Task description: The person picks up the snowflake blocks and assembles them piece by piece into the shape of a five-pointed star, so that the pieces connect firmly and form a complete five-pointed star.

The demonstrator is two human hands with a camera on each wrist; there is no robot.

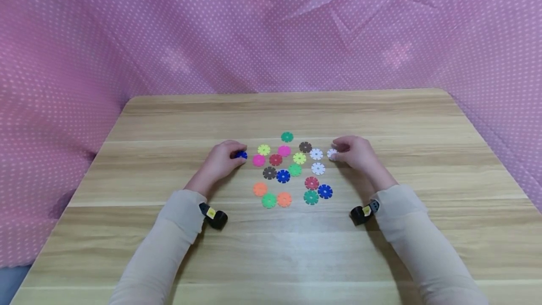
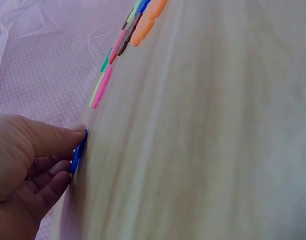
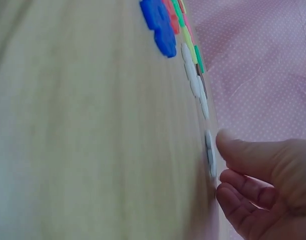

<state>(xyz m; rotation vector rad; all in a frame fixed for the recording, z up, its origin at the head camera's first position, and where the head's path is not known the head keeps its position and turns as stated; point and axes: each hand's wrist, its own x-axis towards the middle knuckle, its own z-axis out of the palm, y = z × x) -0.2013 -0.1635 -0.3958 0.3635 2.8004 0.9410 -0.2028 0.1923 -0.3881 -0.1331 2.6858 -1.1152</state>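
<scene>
At the left end of a group of flat notched plastic discs, my left hand [image 1: 221,158] pinches a blue disc [image 2: 79,151] between thumb and fingers, close to the tabletop. My right hand [image 1: 357,152] is at the right end, beside a white disc [image 3: 210,154]. Its thumb tip and loosely bent fingers are right by that disc's edge in the right wrist view, and they partly cover it in the head view. Two more white discs, one upper [image 1: 316,154] and one lower [image 1: 318,169], lie just left of it. A pink disc [image 1: 259,160] is nearest to the left hand.
Between the hands, several more discs lie spread flat, among them a dark green disc [image 1: 287,137] at the back and an orange disc [image 1: 284,199] at the front. The wooden table [image 1: 271,258] has a pink dotted cloth [image 1: 271,36] hanging behind it.
</scene>
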